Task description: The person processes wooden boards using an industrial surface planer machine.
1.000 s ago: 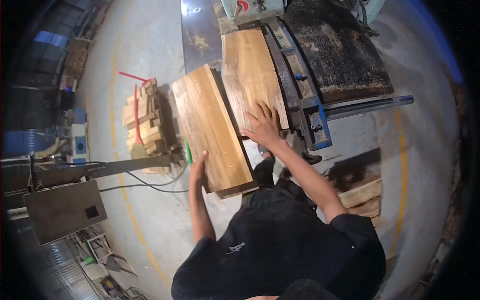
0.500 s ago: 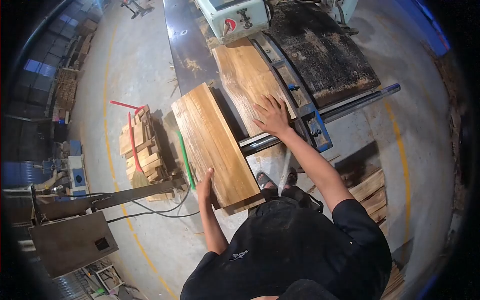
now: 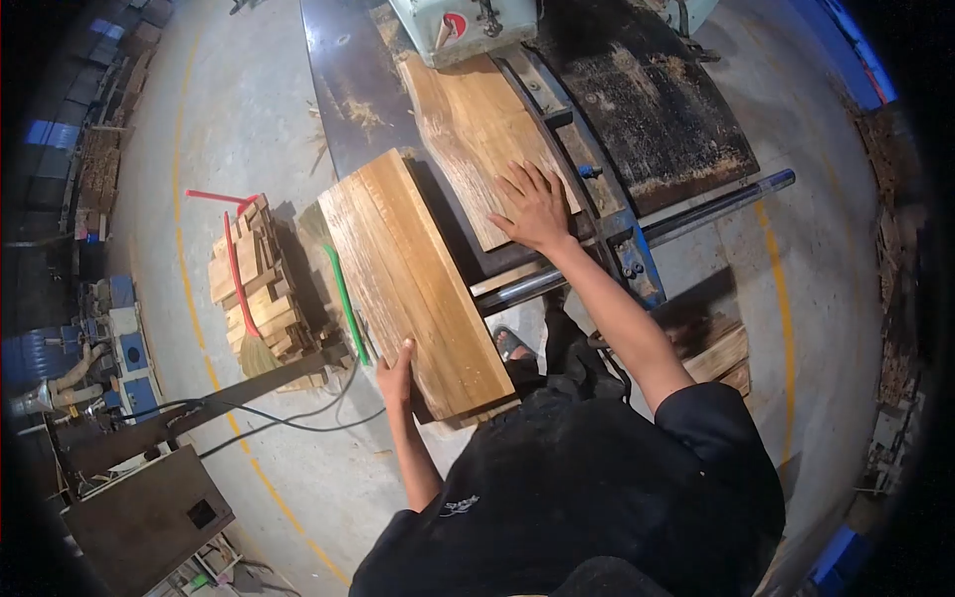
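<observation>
A wooden board (image 3: 477, 129) with a wavy, rough left edge lies flat on the dark machine table (image 3: 343, 109), its far end under the pale green machine housing (image 3: 468, 25). My right hand (image 3: 535, 209) rests on its near end, palm down and fingers spread. To the left is a wider wooden board (image 3: 413, 289), tilted toward me. My left hand (image 3: 396, 370) grips its left edge near the lower corner, thumb on top and the other fingers hidden. A blue-edged metal guide (image 3: 587, 179) runs along the right side of the first board.
A round metal bar (image 3: 721, 209) crosses the table's near edge. On the left, a red-handled broom (image 3: 239, 279) leans on a stack of wood pieces (image 3: 261, 264). A green handle (image 3: 346, 303) stands beside the wide board. A metal box (image 3: 149, 502) and cables lie lower left.
The board under my right hand has slid a little farther toward the machine housing, and that hand has gone with it. My left hand keeps its hold. My legs have shifted.
</observation>
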A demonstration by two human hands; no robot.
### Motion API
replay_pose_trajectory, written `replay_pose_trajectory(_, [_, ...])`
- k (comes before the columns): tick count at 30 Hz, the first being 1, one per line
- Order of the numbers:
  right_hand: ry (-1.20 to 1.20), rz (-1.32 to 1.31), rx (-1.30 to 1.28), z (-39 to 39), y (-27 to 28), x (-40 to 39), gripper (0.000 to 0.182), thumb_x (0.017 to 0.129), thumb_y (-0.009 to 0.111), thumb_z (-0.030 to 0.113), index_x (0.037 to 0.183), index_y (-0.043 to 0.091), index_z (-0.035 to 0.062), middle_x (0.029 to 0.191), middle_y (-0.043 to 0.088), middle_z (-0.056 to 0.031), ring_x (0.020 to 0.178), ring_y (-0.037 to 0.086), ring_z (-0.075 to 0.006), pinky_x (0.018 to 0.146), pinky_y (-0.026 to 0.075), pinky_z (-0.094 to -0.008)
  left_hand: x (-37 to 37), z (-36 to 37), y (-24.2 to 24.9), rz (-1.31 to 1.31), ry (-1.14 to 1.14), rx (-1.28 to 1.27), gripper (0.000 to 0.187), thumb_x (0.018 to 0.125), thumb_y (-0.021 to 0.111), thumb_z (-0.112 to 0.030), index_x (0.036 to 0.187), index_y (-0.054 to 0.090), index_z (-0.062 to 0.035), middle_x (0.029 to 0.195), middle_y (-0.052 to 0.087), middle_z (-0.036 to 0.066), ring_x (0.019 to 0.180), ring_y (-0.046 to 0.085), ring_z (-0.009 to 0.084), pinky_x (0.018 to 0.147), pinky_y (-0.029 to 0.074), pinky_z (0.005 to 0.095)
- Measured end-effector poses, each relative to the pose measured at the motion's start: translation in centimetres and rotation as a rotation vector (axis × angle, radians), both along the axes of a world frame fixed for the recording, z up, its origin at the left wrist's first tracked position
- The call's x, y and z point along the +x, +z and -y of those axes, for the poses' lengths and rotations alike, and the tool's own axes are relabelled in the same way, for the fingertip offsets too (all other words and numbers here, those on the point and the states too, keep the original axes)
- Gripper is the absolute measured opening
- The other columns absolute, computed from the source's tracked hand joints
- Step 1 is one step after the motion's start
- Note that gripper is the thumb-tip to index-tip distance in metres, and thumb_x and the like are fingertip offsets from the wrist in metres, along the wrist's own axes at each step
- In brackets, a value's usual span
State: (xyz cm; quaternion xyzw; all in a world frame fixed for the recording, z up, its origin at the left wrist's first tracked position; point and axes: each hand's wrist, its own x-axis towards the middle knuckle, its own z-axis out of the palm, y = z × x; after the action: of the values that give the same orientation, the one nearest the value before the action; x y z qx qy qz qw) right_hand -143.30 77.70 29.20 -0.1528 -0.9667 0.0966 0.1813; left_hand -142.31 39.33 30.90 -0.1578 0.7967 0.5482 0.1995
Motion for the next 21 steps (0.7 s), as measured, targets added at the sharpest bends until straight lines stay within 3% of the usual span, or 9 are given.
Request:
replay_pose_trajectory(2, [-0.004, -0.001, 0.0, 0.6, 0.1, 1.1, 0.067, 0.083, 0.055, 0.063, 0.135, 0.055, 0.0211, 0.148, 0.038, -0.008, 0.14, 0.028, -0.0268, 0.112, 0.016, -0.053, -0.3, 0.1, -0.9, -0.023, 0.02, 0.016, 0.072, 0.074, 0.079, -0.044, 0.116, 0.057, 0.01, 0.106, 0.066, 0.018, 0.097, 0.062, 0.0248, 0.087, 0.048, 0.0356])
replay_pose_trajectory(5, [-0.002, 0.011, -0.055, 1.9, 0.7, 3.6, 0.067, 0.081, 0.058, 0.061, 0.134, 0.055, 0.0203, 0.147, 0.039, -0.0086, 0.139, 0.028, -0.0272, 0.112, 0.016, -0.0528, -1.3, -1.0, -0.1, -0.058, 0.058, -0.368, 0.097, 0.064, 0.083, -0.055, 0.124, 0.048, 0.012, 0.115, 0.059, 0.028, 0.108, 0.058, 0.0319, 0.094, 0.045, 0.0394])
replay_pose_trajectory(10, [0.001, 0.003, -0.101, 3.1, 0.9, 7.0, 0.066, 0.079, 0.061, 0.059, 0.131, 0.058, 0.0185, 0.146, 0.041, -0.009, 0.138, 0.03, -0.0277, 0.111, 0.016, -0.0527, -3.2, -2.6, 1.0, -0.126, 0.037, -0.401, 0.102, 0.064, 0.081, -0.059, 0.127, 0.045, 0.0125, 0.124, 0.05, 0.034, 0.119, 0.05, 0.0383, 0.102, 0.039, 0.0428])
replay_pose_trajectory(11, [-0.004, -0.025, -0.101, 3.3, 1.1, 7.2, 0.064, 0.08, 0.064, 0.055, 0.129, 0.059, 0.016, 0.145, 0.042, -0.0117, 0.137, 0.032, -0.0299, 0.11, 0.019, -0.0535, -3.5, -4.0, 2.4, -0.194, 0.017, -0.649, 0.102, 0.063, 0.083, -0.058, 0.128, 0.044, 0.0111, 0.125, 0.047, 0.034, 0.116, 0.048, 0.0444, 0.099, 0.04, 0.0473])
replay_pose_trajectory(13, [-0.006, -0.037, -0.11, 3.3, 0.6, 7.5, 0.063, 0.08, 0.064, 0.053, 0.13, 0.058, 0.0147, 0.144, 0.042, -0.0135, 0.136, 0.033, -0.0312, 0.11, 0.019, -0.0542, -3.8, -7.3, 3.7, -0.681, -0.073, -0.812, 0.084, 0.072, 0.082, -0.043, 0.131, 0.047, 0.0045, 0.121, 0.051, 0.03, 0.109, 0.05, 0.0445, 0.096, 0.041, 0.0501])
replay_pose_trajectory(15, [-0.029, -0.085, -0.124, 3.7, 1.0, 8.3, 0.05, 0.084, 0.065, 0.041, 0.124, 0.062, 0.0096, 0.139, 0.046, -0.019, 0.13, 0.039, -0.0377, 0.107, 0.028, -0.0511, -3.9, -12.7, 5.1, -0.676, -0.236, -0.218, 0.059, 0.08, 0.079, -0.026, 0.125, 0.054, 0.0031, 0.116, 0.057, 0.025, 0.116, 0.052, 0.0384, 0.097, 0.041, 0.0468])
replay_pose_trajectory(16, [-0.024, -0.076, -0.129, 4.1, 0.9, 9.0, 0.05, 0.084, 0.065, 0.041, 0.124, 0.062, 0.0096, 0.139, 0.046, -0.019, 0.13, 0.039, -0.0377, 0.107, 0.028, -0.0511, -3.1, -16.2, 6.1, -0.791, -0.338, -0.19, 0.047, 0.082, 0.076, -0.022, 0.12, 0.06, 0.0003, 0.121, 0.056, 0.027, 0.122, 0.049, 0.0378, 0.101, 0.039, 0.047])
replay_pose_trajectory(19, [-0.195, -0.196, -0.52, 5.0, 1.1, 12.0, 0.027, 0.089, 0.061, 0.028, 0.097, 0.067, 0.0027, 0.104, 0.062, -0.0188, 0.098, 0.059, -0.0328, 0.081, 0.047, -0.0413, -1.0, -24.5, 4.5, -0.94, -0.532, -0.407, 0.063, 0.078, 0.076, -0.038, 0.13, 0.055, -0.0098, 0.137, 0.036, 0.04, 0.129, 0.036, 0.0515, 0.105, 0.034, 0.0531])
replay_pose_trajectory(21, [-0.475, -0.01, -0.896, 5.3, 2.3, 14.0, 0.037, 0.096, 0.056, 0.032, 0.079, 0.062, -0.0008, 0.06, 0.06, -0.0102, 0.057, 0.063, -0.0218, 0.053, 0.046, -0.0373, -0.7, -27.8, 2.3, -0.584, -0.503, -0.485, 0.072, 0.075, 0.076, -0.037, 0.134, 0.048, -0.0058, 0.138, 0.016, 0.049, 0.129, 0.022, 0.0624, 0.103, 0.03, 0.0623])
